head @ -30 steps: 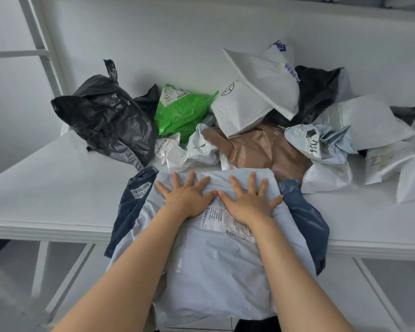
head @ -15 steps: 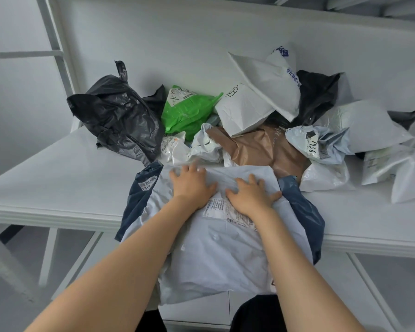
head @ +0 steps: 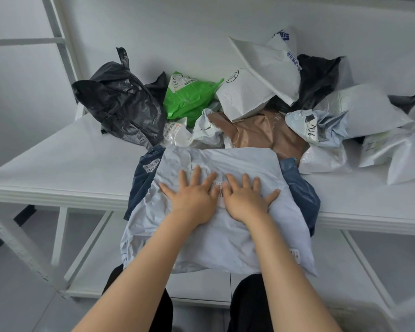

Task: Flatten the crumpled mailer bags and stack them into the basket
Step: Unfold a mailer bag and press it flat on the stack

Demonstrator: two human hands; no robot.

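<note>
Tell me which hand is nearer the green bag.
Left. The left hand lies on the pale mailer in line with the green bag; the right hand lies farther right.

"7936" by hand — on the crumpled pale mailer [head: 321, 127].

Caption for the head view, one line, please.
Pressing a pale mailer bag flat at the table edge with left hand and right hand.

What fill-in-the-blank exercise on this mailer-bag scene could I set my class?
The left hand and right hand press on the pale mailer; the underlying mailer is dark ____.
The labelled mailer beside the leftmost black bag is bright ____.
The table under the bags is ____.
Missing: blue; green; white.
</note>
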